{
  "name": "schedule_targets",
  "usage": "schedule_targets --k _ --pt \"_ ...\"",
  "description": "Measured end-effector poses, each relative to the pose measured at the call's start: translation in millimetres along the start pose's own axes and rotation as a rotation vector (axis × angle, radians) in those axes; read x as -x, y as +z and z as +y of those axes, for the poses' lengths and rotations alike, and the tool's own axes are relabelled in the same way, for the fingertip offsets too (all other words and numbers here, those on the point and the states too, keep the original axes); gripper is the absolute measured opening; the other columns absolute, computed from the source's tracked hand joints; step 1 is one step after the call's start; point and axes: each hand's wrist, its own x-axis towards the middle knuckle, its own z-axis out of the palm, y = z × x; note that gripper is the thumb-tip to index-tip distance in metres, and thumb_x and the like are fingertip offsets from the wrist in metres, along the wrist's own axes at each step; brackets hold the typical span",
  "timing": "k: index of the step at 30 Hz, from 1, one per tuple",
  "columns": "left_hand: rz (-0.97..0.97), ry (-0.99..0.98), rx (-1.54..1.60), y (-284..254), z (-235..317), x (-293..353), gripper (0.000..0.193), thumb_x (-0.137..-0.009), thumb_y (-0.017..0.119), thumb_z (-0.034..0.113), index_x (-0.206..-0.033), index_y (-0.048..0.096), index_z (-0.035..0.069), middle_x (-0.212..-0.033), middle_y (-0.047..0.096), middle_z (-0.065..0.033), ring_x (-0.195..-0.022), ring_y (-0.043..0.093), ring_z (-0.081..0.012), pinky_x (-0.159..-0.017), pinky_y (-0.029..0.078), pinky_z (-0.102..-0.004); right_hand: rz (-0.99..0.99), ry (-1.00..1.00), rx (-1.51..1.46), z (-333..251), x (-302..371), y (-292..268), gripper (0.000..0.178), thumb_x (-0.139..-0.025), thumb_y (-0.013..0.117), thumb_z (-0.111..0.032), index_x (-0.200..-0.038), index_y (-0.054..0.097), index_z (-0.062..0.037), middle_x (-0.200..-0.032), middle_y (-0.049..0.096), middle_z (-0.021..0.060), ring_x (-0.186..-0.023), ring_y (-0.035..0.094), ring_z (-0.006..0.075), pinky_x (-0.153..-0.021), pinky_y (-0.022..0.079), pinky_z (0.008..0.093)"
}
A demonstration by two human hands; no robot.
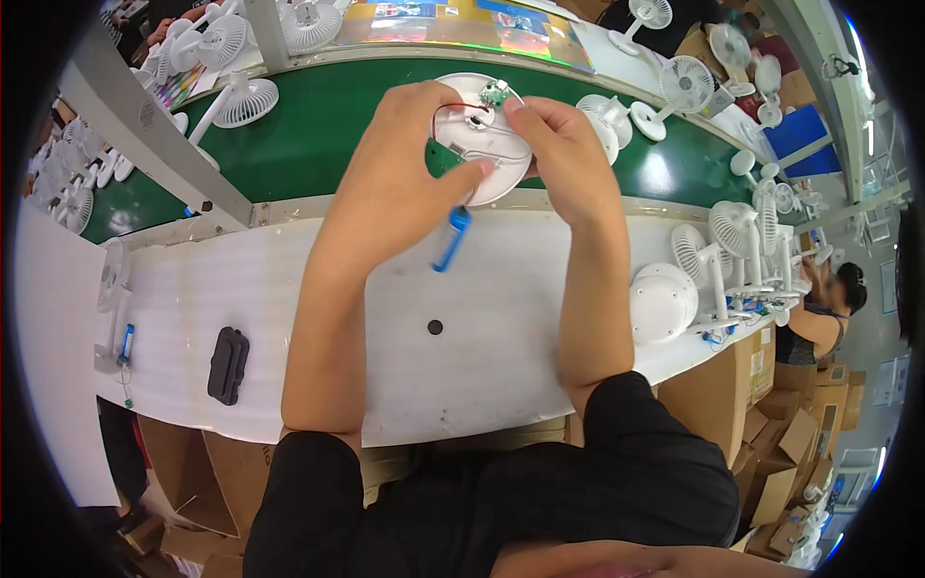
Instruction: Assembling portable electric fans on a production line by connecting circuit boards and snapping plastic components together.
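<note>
Both hands hold up a white round fan base (503, 144), its open inside facing me, over the near edge of the green belt. My left hand (400, 164) grips its left side, thumb across the lower part beside a green circuit board (443, 157). My right hand (564, 144) is closed on the right rim, thumb near a small green circuit board (494, 93) at the top. A red wire runs inside the base. Below it dangles a blue cylindrical battery (451, 241), slightly blurred. The right fingers behind the base are partly hidden.
On the white table (501, 376) lie a small black disc (435, 328) and a black oblong case (228, 366). White fans (737, 231) and round bases (663, 303) crowd the right. Metal posts (164, 125) stand at left; beyond is the green belt (318, 125). A co-worker (824, 313) is far right.
</note>
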Motion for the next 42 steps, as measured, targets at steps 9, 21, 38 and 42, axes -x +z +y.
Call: schedule_targets --k 9,21,38,42 --pt "0.048 -0.002 0.081 -8.4 7.3 8.2 0.034 -0.071 0.076 0.001 -0.103 0.063 0.003 -0.127 0.053 -0.0147 -0.109 0.053 -0.0257 -0.096 0.042 -0.0342 -0.045 -0.107 0.002 -2.2 6.5 11.8 0.02 -0.093 0.059 -0.016 -0.089 0.065 0.0028 -0.071 0.059 0.0044 -0.06 0.051 0.0091 -0.052 0.045 0.0206" --pt "-0.01 -0.098 0.228 -21.5 8.6 3.4 0.014 -0.078 0.066 0.001 -0.091 0.06 0.001 -0.127 0.054 -0.0157 -0.103 0.053 -0.0218 -0.09 0.043 -0.0306 -0.059 -0.127 0.003 -9.9 13.5 18.3 0.017 -0.091 0.059 -0.014 -0.097 0.064 0.002 -0.082 0.062 0.0075 -0.064 0.055 0.0124 -0.056 0.045 0.0238" --pt "0.088 -0.286 0.551 -10.0 18.6 6.1 0.02 -0.087 0.052 -0.005 -0.105 0.054 0.002 -0.094 0.058 -0.0066 -0.082 0.05 -0.0094 -0.071 0.041 -0.0181 0.014 -0.769 0.513 -3.2 5.0 19.4 0.016 -0.084 0.067 -0.008 -0.098 0.07 -0.0018 -0.094 0.062 0.0074 -0.072 0.055 0.0144 -0.065 0.045 0.0253" --pt "0.029 -0.282 0.713 -11.3 20.6 6.3 0.022 -0.088 0.053 -0.006 -0.109 0.053 0.001 -0.093 0.059 -0.0067 -0.081 0.05 -0.0093 -0.071 0.041 -0.0184 0.033 -0.765 0.533 -5.6 6.1 20.2 0.013 -0.081 0.069 -0.007 -0.092 0.073 -0.0016 -0.093 0.062 0.0081 -0.066 0.053 0.0154 -0.061 0.044 0.0264"
